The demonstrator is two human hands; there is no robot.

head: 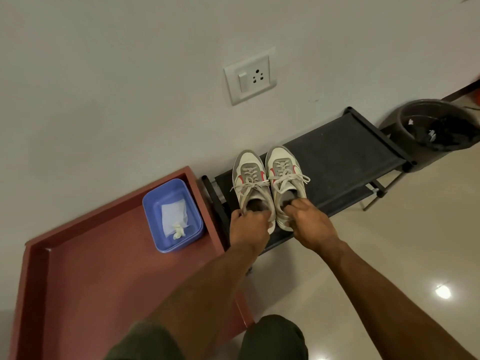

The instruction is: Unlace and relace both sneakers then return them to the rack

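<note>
Gripping both sneakers at the heel, the person has them side by side on the top shelf of the rack point(345, 149), toes toward the wall. Landmark: the rack.

Left of the rack, touching its end, a red-brown tray-like surface point(85, 276) with a raised rim; a blue tub point(153, 203) sits in its corner nearest the rack, with a white packet point(174, 215) inside.

On the rack's left half: left sneaker point(248, 175), laces threaded and tied in a loose bow. Left hand point(249, 224) curled around its heel collar, fingers pinching the rim; exact finger placement partly hidden. Just beside it, touching, the right sneaker point(283, 170), also laced with a bow. Right hand point(310, 222) clenched onto its heel, fingertips dipping into the opening.

The rack's right half shows bare dark fabric. Past the rack's right end, on the floor, a dark bin point(436, 126) with a liner. On the wall above the rack, a switch and socket plate point(250, 76).

Step, judged: either lifting the pair off to start unlacing, or setting them back after relacing; one frame cannot settle it. Tied bows fit both. If starting, the next move calls for a firm heel grip, a lift clear of the shelf edge, then pulling a bow end loose. If finishing, just let go and withdraw both hands.
</note>
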